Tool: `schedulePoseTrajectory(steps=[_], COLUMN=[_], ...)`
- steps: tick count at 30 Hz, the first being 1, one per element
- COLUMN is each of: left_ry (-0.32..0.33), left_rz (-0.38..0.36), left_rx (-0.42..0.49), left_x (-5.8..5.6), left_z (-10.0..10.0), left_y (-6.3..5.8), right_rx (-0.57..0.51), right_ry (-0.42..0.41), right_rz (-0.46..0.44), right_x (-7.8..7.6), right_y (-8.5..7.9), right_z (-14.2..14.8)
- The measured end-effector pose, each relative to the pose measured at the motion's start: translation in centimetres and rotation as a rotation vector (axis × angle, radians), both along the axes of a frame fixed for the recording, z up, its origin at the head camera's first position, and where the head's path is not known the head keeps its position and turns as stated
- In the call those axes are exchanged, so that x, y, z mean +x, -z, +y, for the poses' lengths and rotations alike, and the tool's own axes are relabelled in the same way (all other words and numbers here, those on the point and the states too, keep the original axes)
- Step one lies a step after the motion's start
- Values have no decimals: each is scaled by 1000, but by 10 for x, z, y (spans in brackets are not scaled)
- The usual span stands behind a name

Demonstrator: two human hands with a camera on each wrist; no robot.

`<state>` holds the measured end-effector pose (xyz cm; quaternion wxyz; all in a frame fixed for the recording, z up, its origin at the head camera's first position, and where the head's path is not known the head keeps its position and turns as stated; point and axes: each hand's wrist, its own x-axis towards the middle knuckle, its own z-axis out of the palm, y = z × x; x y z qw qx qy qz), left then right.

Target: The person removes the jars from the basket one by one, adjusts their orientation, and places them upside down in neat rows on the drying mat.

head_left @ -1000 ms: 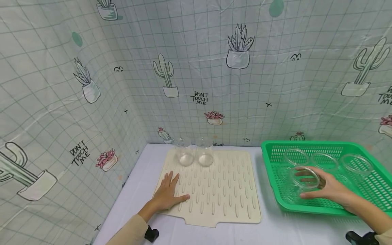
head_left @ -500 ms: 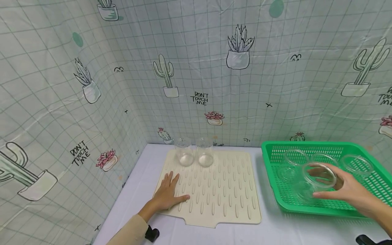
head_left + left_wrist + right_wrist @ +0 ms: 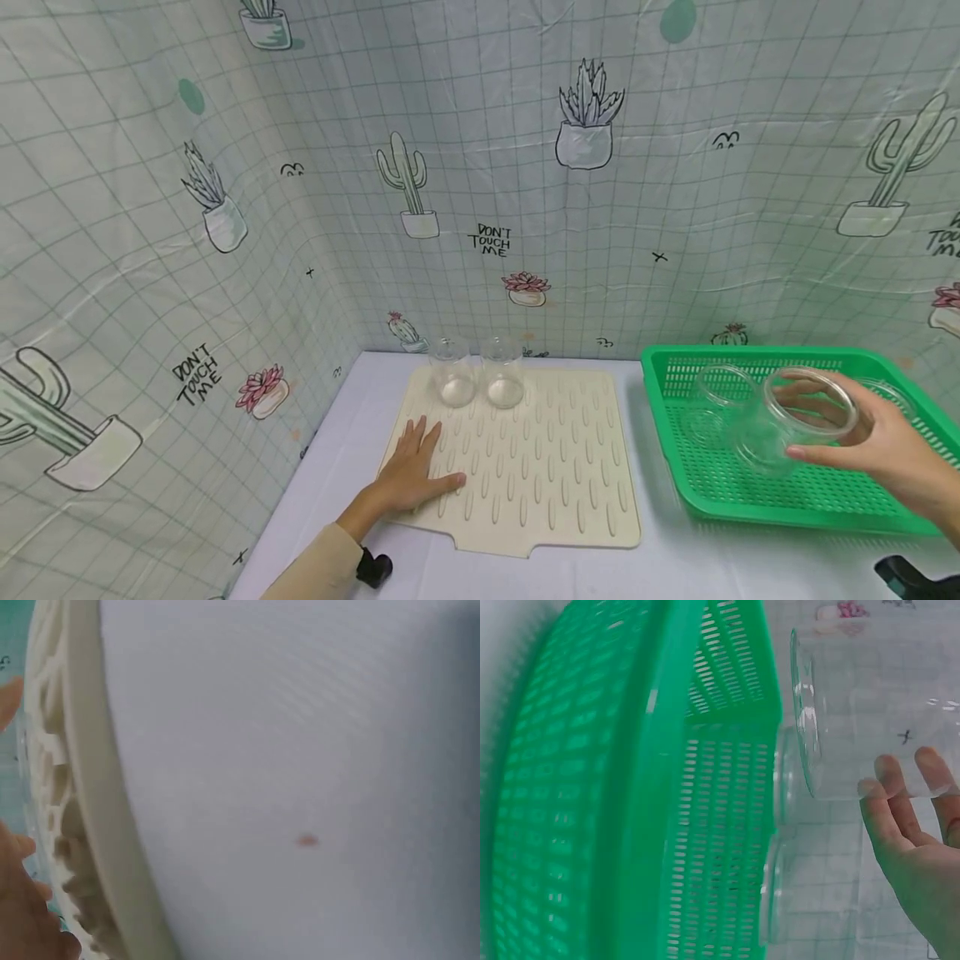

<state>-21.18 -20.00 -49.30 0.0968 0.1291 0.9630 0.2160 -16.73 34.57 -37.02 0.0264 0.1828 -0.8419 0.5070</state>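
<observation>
The right hand [image 3: 885, 446] has its fingers [image 3: 885, 817] curled round a clear, round, smooth-walled glass jar [image 3: 795, 421], holding it tilted on its side in the air above the green perforated plastic basket [image 3: 757, 492], its open mouth turned up toward the camera. Inside the basket lie more clear glass jars [image 3: 720, 396], their rims catching the light against the green mesh. The left hand [image 3: 408, 475] rests flat, fingers straight and spread, on the near left corner of the cream rubbery drying mat [image 3: 547, 475], whose surface is covered in rows of small raised oval ridges. Two clear glass cups [image 3: 480, 375] stand upright side by side at the mat's far edge. The right wrist view shows the basket's slotted wall up close, with the held jar's rim beside it; the left wrist view shows only the mat's thick edge [image 3: 97, 825] lying on the smooth white desk [image 3: 300, 780]. A cactus-printed grid cloth [image 3: 480, 167] hangs behind.
</observation>
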Motion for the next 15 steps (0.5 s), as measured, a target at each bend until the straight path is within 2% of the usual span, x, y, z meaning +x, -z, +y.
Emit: schedulePoseTrajectory(steps=[5, 10, 15], left_ry=[27, 46, 30], left_rz=[92, 174, 219], left_rx=[11, 91, 195], left_x=[-2, -1, 1], left_z=[6, 15, 25], left_y=[-12, -38, -65], right_rx=[-2, 1, 34], right_ry=[1, -11, 39], right_rz=[39, 77, 107], right_x=[-2, -4, -6], right_y=[-9, -15, -18], right_z=[-9, -20, -34])
